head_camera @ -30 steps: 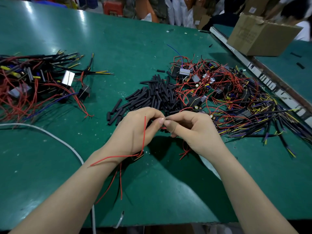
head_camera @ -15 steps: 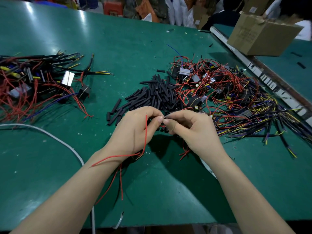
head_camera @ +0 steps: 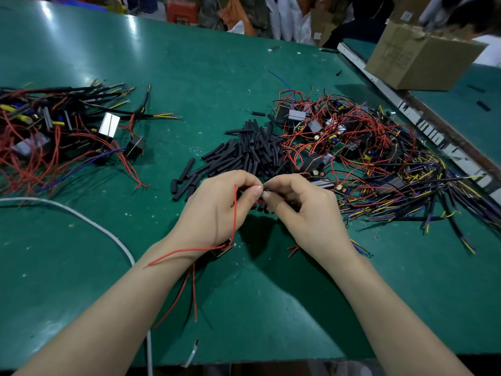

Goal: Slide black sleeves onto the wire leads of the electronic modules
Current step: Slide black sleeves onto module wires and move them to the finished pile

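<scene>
Pinching with curled fingers, a red wire lead (head_camera: 235,210) was held by the left hand (head_camera: 217,213) | a black sleeve (head_camera: 264,206) was gripped by the right hand (head_camera: 306,213), fingertips touching | loose sleeves (head_camera: 252,156) were piled at 12 o'clock | unsleeved modules (head_camera: 366,158) were heaped at 2 o'clock | finished modules (head_camera: 54,137) were lying at 10 o'clock

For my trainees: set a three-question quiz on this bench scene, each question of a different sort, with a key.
1. True or false: the pile of black sleeves lies between the two heaps of wired modules.
2. Which corner holds the cardboard box? A far right; B far left; C near left.
3. Fill in: the wire draped over the left hand is ___ in colour.

Key: 1 true: the left heap and right heap flank it. 2 A. 3 red: the red wire runs over that hand, whose fingers meet the right hand.
</scene>
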